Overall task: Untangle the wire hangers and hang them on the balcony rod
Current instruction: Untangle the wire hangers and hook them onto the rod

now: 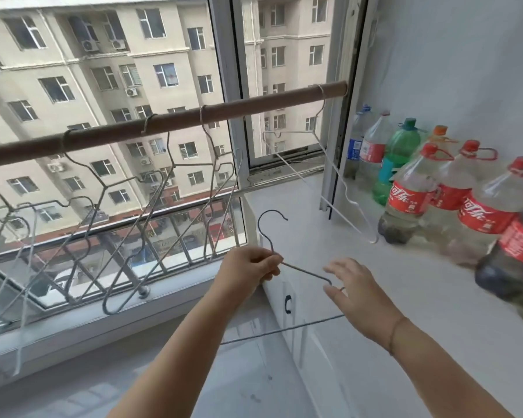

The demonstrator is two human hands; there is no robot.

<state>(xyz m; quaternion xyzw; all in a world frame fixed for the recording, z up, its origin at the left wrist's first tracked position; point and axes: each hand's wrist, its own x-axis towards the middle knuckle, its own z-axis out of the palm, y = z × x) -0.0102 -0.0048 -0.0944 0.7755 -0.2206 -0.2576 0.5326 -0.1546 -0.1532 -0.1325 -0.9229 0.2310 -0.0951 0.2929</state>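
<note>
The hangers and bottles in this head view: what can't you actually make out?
- Dark wire hanger: left shoulder hidden inside the left hand.
- Hangers at far left: blurred, cut by the frame edge; count unclear.
- Nearest cola bottle: motion-blurred, label unreadable.
- Rod: left end runs out of frame.

Readable text I can confirm appears only on the bottles at right. Red label [407,198] on the nearest front-row bottle: white Chinese Coca-Cola script, first characters "可乐" legible, smaller print below illegible. Second red label [480,213]: same white script, partly turned away. Third red label [518,242] at frame edge: blurred, only a small white panel visible, unreadable. Blue label [354,149] and rear red label [372,151]: print too small to read. Street-level shop signs [169,236] outside: illegible.
</note>
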